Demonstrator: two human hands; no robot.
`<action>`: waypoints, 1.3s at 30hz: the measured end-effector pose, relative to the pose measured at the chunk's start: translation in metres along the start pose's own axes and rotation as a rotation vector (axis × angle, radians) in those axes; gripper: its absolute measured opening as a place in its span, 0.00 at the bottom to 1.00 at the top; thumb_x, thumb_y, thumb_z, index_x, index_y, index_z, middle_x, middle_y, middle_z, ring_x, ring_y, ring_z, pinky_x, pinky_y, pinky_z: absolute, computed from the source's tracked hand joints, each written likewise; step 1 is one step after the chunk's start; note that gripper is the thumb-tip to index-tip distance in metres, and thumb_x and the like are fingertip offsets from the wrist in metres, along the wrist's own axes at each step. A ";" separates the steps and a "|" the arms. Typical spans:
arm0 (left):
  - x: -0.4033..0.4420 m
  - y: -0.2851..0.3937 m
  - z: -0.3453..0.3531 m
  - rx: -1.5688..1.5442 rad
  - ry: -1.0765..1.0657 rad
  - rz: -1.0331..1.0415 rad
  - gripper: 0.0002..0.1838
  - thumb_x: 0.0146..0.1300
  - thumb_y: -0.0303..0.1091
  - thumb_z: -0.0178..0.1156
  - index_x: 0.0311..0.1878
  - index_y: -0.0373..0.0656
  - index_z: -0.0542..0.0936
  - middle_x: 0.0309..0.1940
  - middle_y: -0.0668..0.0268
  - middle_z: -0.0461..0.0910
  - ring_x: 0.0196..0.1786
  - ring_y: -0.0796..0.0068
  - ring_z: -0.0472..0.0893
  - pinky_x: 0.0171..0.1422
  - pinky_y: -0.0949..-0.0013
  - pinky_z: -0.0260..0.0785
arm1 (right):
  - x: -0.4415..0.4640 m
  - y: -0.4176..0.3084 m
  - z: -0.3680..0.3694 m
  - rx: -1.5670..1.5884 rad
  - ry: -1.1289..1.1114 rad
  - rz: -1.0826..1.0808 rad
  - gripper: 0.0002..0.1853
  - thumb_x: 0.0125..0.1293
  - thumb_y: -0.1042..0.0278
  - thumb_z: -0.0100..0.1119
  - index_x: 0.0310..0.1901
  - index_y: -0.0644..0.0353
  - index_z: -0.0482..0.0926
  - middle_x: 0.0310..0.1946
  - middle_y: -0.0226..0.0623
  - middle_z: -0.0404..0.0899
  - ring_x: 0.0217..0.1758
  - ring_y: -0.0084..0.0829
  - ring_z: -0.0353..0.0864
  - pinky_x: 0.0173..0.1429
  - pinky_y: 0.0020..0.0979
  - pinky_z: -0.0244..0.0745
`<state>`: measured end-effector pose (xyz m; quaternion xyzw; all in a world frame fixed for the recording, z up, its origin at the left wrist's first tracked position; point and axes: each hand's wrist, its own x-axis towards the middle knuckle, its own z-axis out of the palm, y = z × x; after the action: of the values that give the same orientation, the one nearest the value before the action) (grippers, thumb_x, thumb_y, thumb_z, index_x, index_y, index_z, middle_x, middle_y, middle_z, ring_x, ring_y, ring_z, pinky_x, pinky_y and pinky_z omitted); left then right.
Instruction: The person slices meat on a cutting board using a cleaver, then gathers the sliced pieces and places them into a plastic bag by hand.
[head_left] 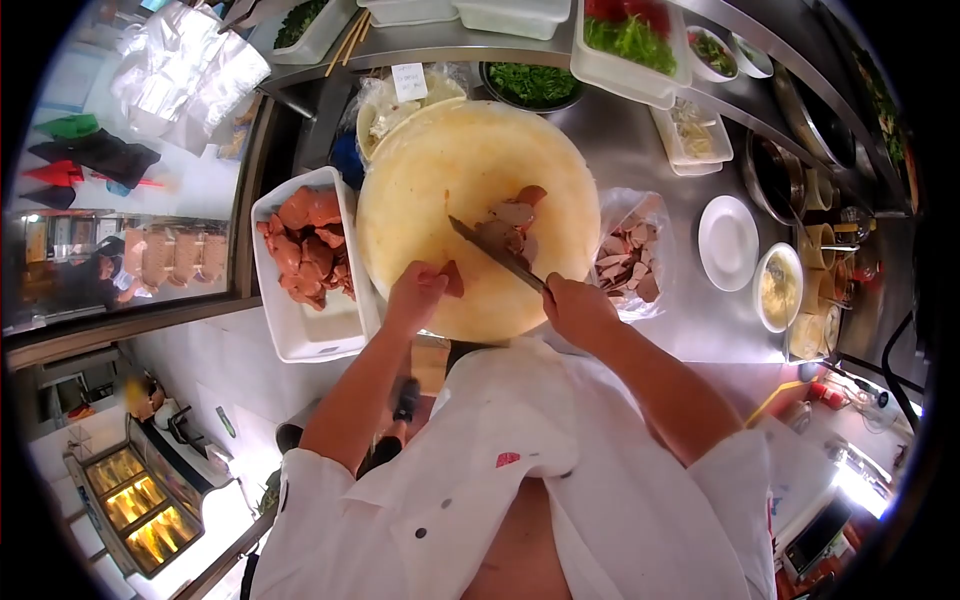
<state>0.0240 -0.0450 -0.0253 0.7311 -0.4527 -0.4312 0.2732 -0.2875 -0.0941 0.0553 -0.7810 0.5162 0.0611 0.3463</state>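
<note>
A round, yellowed chopping board (pixel 430 170) lies in front of me. Between its fingertips, my left hand (pixel 415 295) pinches a small reddish-brown piece of meat (pixel 453 279) over the board's near left part. My right hand (pixel 580 315) is wrapped round the handle of a kitchen knife (pixel 492 252), whose dark blade points up and to the left. Just beyond the blade is a small heap of meat slices (pixel 512 215), greyish-brown and partly hidden by the knife. The slices look like liver, though I cannot tell for sure.
Left of the board stands a white tub (pixel 330 340) with larger reddish meat pieces (pixel 305 240). A clear plastic bag of slices (pixel 628 255) lies to the right, near a white plate (pixel 728 243) and a bowl (pixel 778 287). Behind are chopped greens (pixel 530 83) and a steel shelf (pixel 450 52).
</note>
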 end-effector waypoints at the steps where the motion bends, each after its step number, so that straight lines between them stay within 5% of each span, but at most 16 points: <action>1: -0.003 -0.003 -0.004 0.150 0.025 -0.004 0.11 0.70 0.35 0.69 0.51 0.41 0.83 0.42 0.56 0.86 0.49 0.54 0.87 0.53 0.57 0.80 | -0.003 0.000 -0.002 0.001 0.018 0.001 0.14 0.83 0.57 0.48 0.47 0.60 0.75 0.34 0.52 0.86 0.35 0.57 0.88 0.42 0.55 0.83; 5: -0.030 -0.012 -0.013 0.341 0.107 0.250 0.14 0.65 0.30 0.72 0.53 0.42 0.84 0.48 0.56 0.86 0.51 0.47 0.85 0.57 0.54 0.79 | -0.013 -0.005 0.000 0.015 0.006 0.035 0.14 0.83 0.56 0.48 0.47 0.60 0.75 0.33 0.51 0.86 0.36 0.57 0.88 0.44 0.56 0.83; 8: -0.033 -0.004 -0.006 0.389 0.203 0.631 0.15 0.63 0.29 0.73 0.51 0.42 0.84 0.52 0.55 0.84 0.54 0.44 0.83 0.59 0.52 0.79 | -0.025 -0.014 0.009 0.058 -0.012 0.059 0.15 0.83 0.56 0.48 0.48 0.60 0.75 0.32 0.52 0.86 0.38 0.57 0.88 0.47 0.57 0.83; 20: -0.024 -0.012 0.045 0.353 0.369 0.683 0.09 0.66 0.27 0.71 0.49 0.39 0.86 0.53 0.56 0.84 0.56 0.49 0.83 0.59 0.53 0.80 | -0.028 -0.016 0.016 0.108 -0.051 0.076 0.16 0.82 0.55 0.53 0.47 0.63 0.74 0.34 0.54 0.86 0.39 0.61 0.87 0.47 0.58 0.81; 39: 0.001 -0.016 0.037 0.440 0.276 0.889 0.11 0.63 0.21 0.68 0.49 0.38 0.84 0.53 0.57 0.81 0.55 0.48 0.82 0.57 0.53 0.81 | -0.027 -0.059 -0.014 -0.167 -0.187 -0.029 0.09 0.75 0.66 0.56 0.49 0.62 0.73 0.39 0.46 0.86 0.37 0.48 0.92 0.41 0.46 0.88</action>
<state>-0.0009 -0.0394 -0.0565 0.5583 -0.7594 -0.0675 0.3271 -0.2531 -0.0688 0.1061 -0.8054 0.4633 0.1717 0.3275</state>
